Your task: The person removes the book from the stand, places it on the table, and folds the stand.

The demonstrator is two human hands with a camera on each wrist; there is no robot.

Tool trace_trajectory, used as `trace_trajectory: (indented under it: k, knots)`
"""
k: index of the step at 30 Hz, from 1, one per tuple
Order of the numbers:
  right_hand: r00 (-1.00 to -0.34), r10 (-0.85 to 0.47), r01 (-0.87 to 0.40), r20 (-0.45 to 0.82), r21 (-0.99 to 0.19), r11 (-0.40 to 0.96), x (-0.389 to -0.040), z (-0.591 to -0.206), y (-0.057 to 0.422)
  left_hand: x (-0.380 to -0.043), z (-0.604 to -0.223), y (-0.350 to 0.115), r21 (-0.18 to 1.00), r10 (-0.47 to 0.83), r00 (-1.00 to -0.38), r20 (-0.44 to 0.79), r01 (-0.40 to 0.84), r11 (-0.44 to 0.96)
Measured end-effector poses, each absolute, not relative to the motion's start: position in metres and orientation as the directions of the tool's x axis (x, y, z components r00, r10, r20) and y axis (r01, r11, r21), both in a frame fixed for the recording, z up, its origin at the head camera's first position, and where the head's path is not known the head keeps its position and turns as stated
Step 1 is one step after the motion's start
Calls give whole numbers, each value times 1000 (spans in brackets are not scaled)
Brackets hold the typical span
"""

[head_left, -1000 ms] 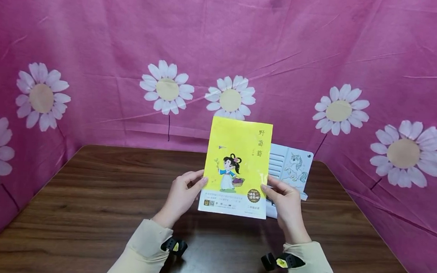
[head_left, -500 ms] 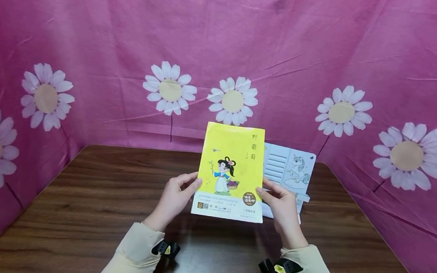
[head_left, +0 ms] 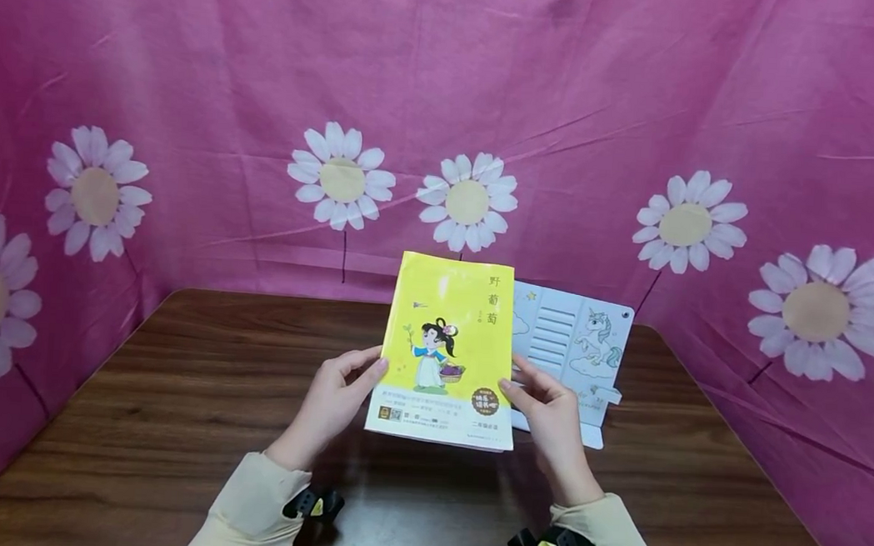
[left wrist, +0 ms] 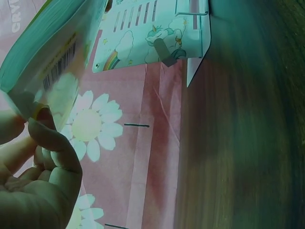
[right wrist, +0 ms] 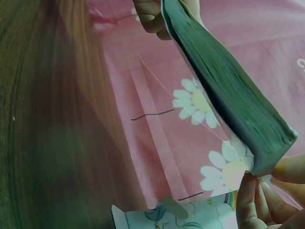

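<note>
A yellow book (head_left: 444, 332) with a cartoon girl carrying a basket on its cover is held up, tilted, above the table. My left hand (head_left: 335, 392) pinches its left edge, thumb on the front cover. On the opposite edge, my right hand (head_left: 549, 413) grips it the same way near the round brown badge. The left wrist view shows the back cover with a barcode (left wrist: 59, 62) and the left hand's fingers (left wrist: 57, 143) behind it. In the right wrist view the book's thick page block (right wrist: 228, 81) faces the camera, its lower corner between the right thumb and fingers.
Behind the book, to the right, a pale blue bookstand (head_left: 571, 340) with slots and a unicorn drawing stands on the brown wooden table (head_left: 172, 424). The book covers its left part. A pink cloth (head_left: 216, 84) with white daisies hangs around the table's far and side edges.
Both hands have carried the book left and slightly down, tilting it back somewhat. More of the bookstand now shows to its right. The grip of both hands stays the same.
</note>
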State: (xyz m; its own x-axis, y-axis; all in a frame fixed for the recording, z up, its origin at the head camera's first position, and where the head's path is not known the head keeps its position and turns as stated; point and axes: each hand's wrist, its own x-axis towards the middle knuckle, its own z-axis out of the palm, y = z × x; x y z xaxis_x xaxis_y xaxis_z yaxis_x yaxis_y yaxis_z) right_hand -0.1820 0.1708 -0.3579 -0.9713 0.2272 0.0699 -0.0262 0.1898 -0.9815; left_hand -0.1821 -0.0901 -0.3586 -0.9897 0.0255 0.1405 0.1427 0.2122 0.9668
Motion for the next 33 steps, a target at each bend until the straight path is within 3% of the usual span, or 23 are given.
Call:
trace_trajectory:
  k: [16,33]
  knots:
    - [-976,190,-71,104,-982,172,-177,-362,149,-171,-353,-112,971,21,-996,83,86,225]
    - [-984,158,-61,83,-988,140,-177,-376,128,-170,-354,-140,937,44,-999,29,42,348]
